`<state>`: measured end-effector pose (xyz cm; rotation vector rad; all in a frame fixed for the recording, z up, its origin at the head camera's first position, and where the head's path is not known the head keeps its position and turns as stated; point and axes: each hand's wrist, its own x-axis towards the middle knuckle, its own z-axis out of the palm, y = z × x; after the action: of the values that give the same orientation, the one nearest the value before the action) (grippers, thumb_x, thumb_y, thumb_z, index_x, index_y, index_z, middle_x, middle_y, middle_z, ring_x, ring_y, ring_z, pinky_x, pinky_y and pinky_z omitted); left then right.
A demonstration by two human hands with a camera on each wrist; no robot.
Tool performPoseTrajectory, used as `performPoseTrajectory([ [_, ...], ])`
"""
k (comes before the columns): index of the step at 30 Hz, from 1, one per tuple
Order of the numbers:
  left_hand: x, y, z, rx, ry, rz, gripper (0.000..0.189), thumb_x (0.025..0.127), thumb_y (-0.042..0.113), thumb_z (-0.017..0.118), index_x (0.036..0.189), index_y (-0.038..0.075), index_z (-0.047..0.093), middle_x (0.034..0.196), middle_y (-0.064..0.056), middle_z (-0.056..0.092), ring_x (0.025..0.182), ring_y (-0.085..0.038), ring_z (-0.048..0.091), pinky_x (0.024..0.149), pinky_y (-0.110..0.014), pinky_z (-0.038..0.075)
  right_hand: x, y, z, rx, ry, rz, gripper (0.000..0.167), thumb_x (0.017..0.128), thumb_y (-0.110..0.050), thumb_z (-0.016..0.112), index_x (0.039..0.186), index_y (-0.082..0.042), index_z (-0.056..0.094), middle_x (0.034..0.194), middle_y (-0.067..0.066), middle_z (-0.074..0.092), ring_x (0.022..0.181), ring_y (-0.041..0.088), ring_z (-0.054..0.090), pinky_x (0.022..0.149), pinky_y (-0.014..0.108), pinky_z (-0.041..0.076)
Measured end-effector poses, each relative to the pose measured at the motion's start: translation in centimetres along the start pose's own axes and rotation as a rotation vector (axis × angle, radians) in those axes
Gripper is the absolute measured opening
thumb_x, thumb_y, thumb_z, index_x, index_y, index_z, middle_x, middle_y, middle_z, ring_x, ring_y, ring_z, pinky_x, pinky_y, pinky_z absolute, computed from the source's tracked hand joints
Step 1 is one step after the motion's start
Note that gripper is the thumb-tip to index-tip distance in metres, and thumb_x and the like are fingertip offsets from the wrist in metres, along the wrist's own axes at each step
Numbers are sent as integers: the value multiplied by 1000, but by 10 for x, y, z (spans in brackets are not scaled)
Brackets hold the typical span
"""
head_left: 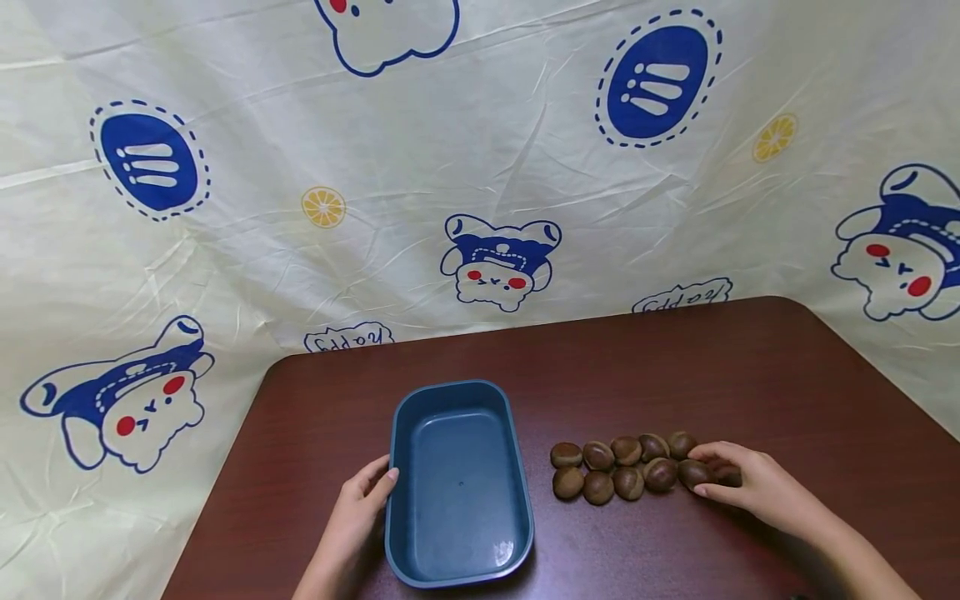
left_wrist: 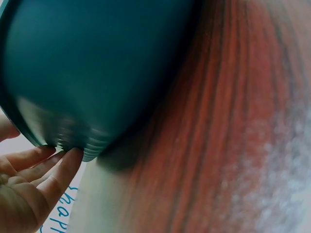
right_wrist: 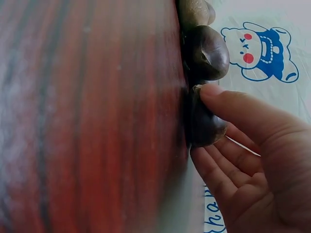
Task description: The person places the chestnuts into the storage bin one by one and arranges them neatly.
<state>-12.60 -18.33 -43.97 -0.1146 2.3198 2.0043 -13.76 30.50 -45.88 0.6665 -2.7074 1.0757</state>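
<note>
A deep blue rectangular plastic tray (head_left: 461,483) stands on the table with nothing inside. My left hand (head_left: 358,510) grips its left side, the thumb at the rim and the fingers (left_wrist: 68,162) against the outer wall. To the right of the tray, brown chestnuts (head_left: 597,456) lie close together in two rows. My right hand (head_left: 757,483) is at their right end. There it holds a dark chestnut (right_wrist: 208,124) between thumb and fingers, partly hidden by the hand in the head view. Another chestnut (right_wrist: 209,53) sits just beyond the thumb.
The dark reddish-brown wooden table (head_left: 637,375) has rounded far corners. Behind it and at its sides hangs a pale cloth (head_left: 412,142) printed with blue cartoon bears and orange slices. A gap of bare table separates the tray from the chestnuts.
</note>
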Motion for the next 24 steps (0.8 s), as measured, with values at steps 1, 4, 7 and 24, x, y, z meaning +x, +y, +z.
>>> performPoseTrajectory([
  [1, 0, 0, 0, 2, -1, 4, 45, 93, 20, 51, 127, -9, 42, 113, -24, 54, 90, -25, 58, 71, -32, 50, 0, 0, 0, 2, 2, -5, 34, 71, -12, 76, 100, -6, 60, 94, 2, 61, 76, 3, 57, 62, 24, 47],
  [4, 0, -1, -1, 6, -5, 11, 47, 93, 21, 51, 127, -9, 41, 114, -24, 53, 90, -24, 58, 71, -33, 50, 1, -1, 0, -10, 14, 1, 34, 70, -12, 77, 99, -7, 61, 93, 0, 62, 75, 3, 57, 61, 23, 46],
  [7, 0, -1, -1, 7, -4, 8, 46, 93, 21, 51, 127, -9, 42, 113, -24, 54, 90, -25, 58, 71, -33, 50, 3, -6, -2, -40, 25, 12, 34, 70, -15, 77, 99, -9, 61, 93, -2, 62, 76, 2, 56, 63, 21, 46],
  [24, 1, -3, -2, -10, -6, 5, 45, 91, 19, 53, 125, -9, 44, 109, -24, 56, 89, -27, 59, 70, -34, 50, 49, -66, 4, 17, -15, -115, 33, 75, -18, 74, 104, -17, 60, 97, -10, 59, 84, 5, 56, 67, 29, 48],
])
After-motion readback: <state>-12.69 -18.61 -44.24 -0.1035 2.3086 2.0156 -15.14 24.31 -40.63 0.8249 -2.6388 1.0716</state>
